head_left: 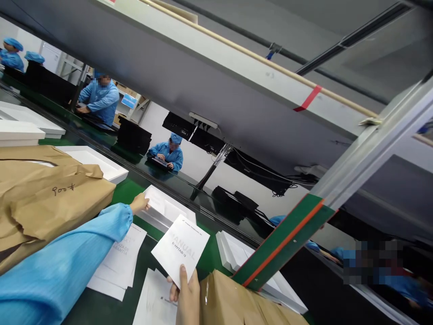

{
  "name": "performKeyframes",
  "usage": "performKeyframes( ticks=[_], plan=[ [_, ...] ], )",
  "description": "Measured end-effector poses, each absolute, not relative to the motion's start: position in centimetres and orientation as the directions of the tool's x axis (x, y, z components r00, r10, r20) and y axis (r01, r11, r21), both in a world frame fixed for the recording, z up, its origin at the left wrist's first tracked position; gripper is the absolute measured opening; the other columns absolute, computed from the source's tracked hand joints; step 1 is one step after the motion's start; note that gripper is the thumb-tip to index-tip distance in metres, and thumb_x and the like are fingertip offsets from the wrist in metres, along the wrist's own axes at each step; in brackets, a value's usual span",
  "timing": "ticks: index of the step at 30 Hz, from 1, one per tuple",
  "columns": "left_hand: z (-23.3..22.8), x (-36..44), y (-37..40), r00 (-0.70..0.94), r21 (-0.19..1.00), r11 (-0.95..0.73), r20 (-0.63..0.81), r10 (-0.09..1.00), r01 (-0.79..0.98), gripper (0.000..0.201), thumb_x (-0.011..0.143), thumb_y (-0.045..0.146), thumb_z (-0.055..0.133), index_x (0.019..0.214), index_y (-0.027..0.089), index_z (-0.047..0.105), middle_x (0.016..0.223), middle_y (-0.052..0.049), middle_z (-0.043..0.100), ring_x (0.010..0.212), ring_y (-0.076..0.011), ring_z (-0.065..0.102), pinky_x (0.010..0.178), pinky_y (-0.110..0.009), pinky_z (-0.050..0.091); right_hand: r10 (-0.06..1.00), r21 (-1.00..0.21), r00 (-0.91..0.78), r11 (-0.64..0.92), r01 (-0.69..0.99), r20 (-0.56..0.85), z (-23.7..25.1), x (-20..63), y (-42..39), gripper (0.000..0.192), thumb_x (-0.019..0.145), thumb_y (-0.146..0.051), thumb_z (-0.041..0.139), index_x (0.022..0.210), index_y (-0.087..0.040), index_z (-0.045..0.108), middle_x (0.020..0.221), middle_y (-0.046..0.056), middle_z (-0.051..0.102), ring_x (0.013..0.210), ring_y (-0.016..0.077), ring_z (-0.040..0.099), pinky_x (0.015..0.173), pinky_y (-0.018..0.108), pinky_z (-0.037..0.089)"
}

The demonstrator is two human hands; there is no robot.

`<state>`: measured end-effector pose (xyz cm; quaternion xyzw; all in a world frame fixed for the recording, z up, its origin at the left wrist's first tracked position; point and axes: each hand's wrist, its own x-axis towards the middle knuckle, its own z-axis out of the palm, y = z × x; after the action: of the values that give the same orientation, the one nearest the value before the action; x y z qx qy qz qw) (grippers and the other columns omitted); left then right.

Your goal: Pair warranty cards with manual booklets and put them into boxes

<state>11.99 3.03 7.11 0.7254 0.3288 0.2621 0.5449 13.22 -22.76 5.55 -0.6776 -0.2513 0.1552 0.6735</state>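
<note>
In the head view my right hand grips a white booklet marked MANUAL by its lower edge, thumb on the front cover. My left hand, in a blue sleeve, is closed at the left corner of a shallow white box; its fingertips are partly hidden there. Below my left forearm lie printed white sheets in a loose pile. Another stack of white papers rests just left of my right wrist.
Brown paper packages lie at left, another brown package at lower right. A green-and-orange wrapped post slants on the right. More white boxes stand along the bench. Co-workers in blue work beyond the line.
</note>
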Motion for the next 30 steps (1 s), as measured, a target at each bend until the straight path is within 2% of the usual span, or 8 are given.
performKeyframes(
  ticks=[5, 9, 12, 17, 20, 23, 27, 30],
  plan=[
    [6.0, 12.3, 4.6, 0.585, 0.920, -0.254, 0.032, 0.810, 0.300, 0.031, 0.079, 0.030, 0.030, 0.101, 0.010, 0.040, 0.073, -0.003, 0.054, 0.055, -0.0078, 0.051, 0.053, -0.024, 0.042, 0.513, -0.985, 0.849, -0.031, 0.169, 0.130, 4.7, 13.9, -22.4, 0.051, 0.055, -0.061, 0.044, 0.086, -0.020, 0.040, 0.033, -0.008, 0.040, 0.023, 0.0054, 0.023, 0.028, 0.019, 0.014],
    [4.9, 10.8, 3.8, 0.546, 0.833, -0.434, 0.199, 0.813, 0.343, 0.035, 0.077, 0.022, 0.031, 0.110, 0.011, 0.032, 0.087, -0.010, 0.052, 0.079, -0.0150, 0.051, 0.067, -0.029, 0.038, 0.516, -0.985, 0.846, -0.025, 0.172, 0.135, 4.1, 14.4, -22.1, 0.052, 0.055, -0.062, 0.042, 0.087, -0.022, 0.037, 0.032, -0.008, 0.041, 0.021, 0.0068, 0.025, 0.027, 0.019, 0.016],
    [4.7, 10.4, 2.5, 0.574, 0.709, -0.617, 0.363, 0.734, 0.341, 0.027, 0.073, 0.024, 0.037, 0.097, 0.018, 0.047, 0.105, -0.010, 0.044, 0.101, -0.0212, 0.036, 0.080, -0.036, 0.028, 0.524, -0.990, 0.844, -0.005, 0.140, 0.116, 3.5, 15.1, -22.0, 0.048, 0.053, -0.059, 0.046, 0.083, -0.023, 0.036, 0.031, -0.008, 0.043, 0.021, 0.0070, 0.028, 0.027, 0.019, 0.016],
    [5.0, 11.1, 1.1, 0.610, 0.570, -0.752, 0.478, 0.632, 0.332, 0.021, 0.071, 0.026, 0.041, 0.081, 0.016, 0.055, 0.110, -0.013, 0.040, 0.106, -0.0264, 0.026, 0.085, -0.045, 0.015, 0.546, -0.993, 0.830, 0.035, 0.112, 0.113, 5.4, 17.3, -21.9, 0.049, 0.050, -0.051, 0.054, 0.085, -0.022, 0.036, 0.044, -0.004, 0.052, 0.029, 0.0076, 0.040, 0.029, 0.017, 0.021],
    [5.1, 10.9, 1.0, 0.586, 0.570, -0.746, 0.491, 0.645, 0.344, 0.022, 0.071, 0.025, 0.041, 0.087, 0.017, 0.054, 0.114, -0.013, 0.035, 0.107, -0.0267, 0.024, 0.085, -0.045, 0.014, 0.568, -0.984, 0.812, -0.024, 0.178, 0.133, 8.5, 19.5, -20.5, 0.042, 0.050, -0.039, 0.059, 0.081, -0.020, 0.039, 0.045, -0.005, 0.052, 0.030, 0.0055, 0.039, 0.029, 0.015, 0.024],
    [4.8, 9.4, 0.8, 0.549, 0.596, -0.715, 0.483, 0.682, 0.364, 0.028, 0.072, 0.026, 0.038, 0.098, 0.019, 0.048, 0.116, -0.012, 0.032, 0.107, -0.0251, 0.024, 0.083, -0.043, 0.021, 0.527, -0.994, 0.846, -0.014, 0.105, 0.082, 10.4, 22.2, -17.7, 0.031, 0.052, -0.025, 0.059, 0.075, -0.019, 0.039, 0.043, -0.006, 0.051, 0.035, 0.0062, 0.043, 0.035, 0.015, 0.032],
    [3.9, 6.1, 0.0, 0.541, 0.665, -0.662, 0.434, 0.720, 0.346, 0.026, 0.074, 0.032, 0.034, 0.095, 0.024, 0.047, 0.111, -0.007, 0.036, 0.103, -0.0214, 0.030, 0.079, -0.037, 0.030, 0.493, -0.999, 0.870, -0.040, 0.015, -0.007, 9.8, 25.5, -14.4, 0.022, 0.051, -0.018, 0.055, 0.062, -0.020, 0.036, 0.040, -0.004, 0.049, 0.036, 0.0081, 0.045, 0.036, 0.018, 0.037],
    [3.2, 3.9, -0.1, 0.559, 0.750, -0.598, 0.378, 0.738, 0.282, 0.023, 0.072, 0.032, 0.035, 0.089, 0.024, 0.049, 0.104, -0.005, 0.039, 0.099, -0.0190, 0.035, 0.077, -0.033, 0.033, 0.486, -0.999, 0.873, -0.035, -0.026, -0.040, 8.6, 26.5, -13.6, 0.020, 0.052, -0.019, 0.054, 0.060, -0.021, 0.035, 0.046, -0.002, 0.051, 0.046, 0.0126, 0.053, 0.044, 0.023, 0.044]
  ],
)
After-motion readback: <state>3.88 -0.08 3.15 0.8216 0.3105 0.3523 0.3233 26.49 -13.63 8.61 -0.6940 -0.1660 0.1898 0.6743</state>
